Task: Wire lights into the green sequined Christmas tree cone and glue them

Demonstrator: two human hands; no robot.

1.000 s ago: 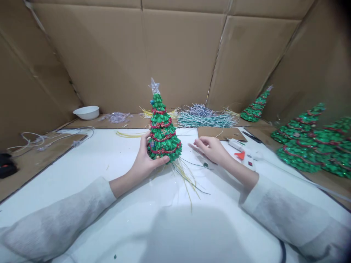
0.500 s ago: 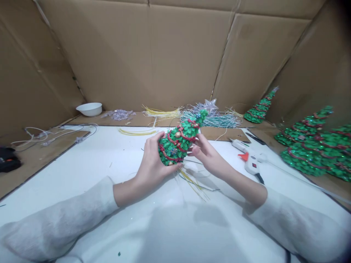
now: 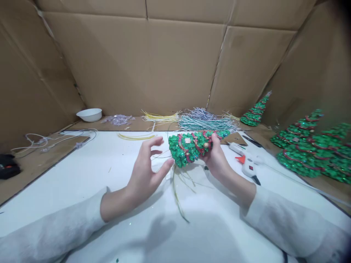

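A small decorated Christmas tree (image 3: 189, 148), green with red garlands and gold balls, lies on its side in the air, its wide base toward the left. My right hand (image 3: 218, 155) is closed around its upper part, thumb on top. Just left of the base, my left hand (image 3: 148, 168) is open, with fingers and thumb apart and nothing between them. Thin yellow and dark wires (image 3: 178, 197) hang down from the base over the white tabletop (image 3: 115, 233).
A glue gun (image 3: 248, 166) with an orange trigger lies at the right, near several more trees (image 3: 307, 157). Bundles of wires (image 3: 203, 122), clear ornaments (image 3: 119, 119) and a white bowl (image 3: 90, 115) line the back. White cables (image 3: 46, 140) lie at the left.
The tree has tipped from leaning upright to nearly horizontal, its top now toward the right. My left hand has let go of it and drawn back left; my right hand now grips it.
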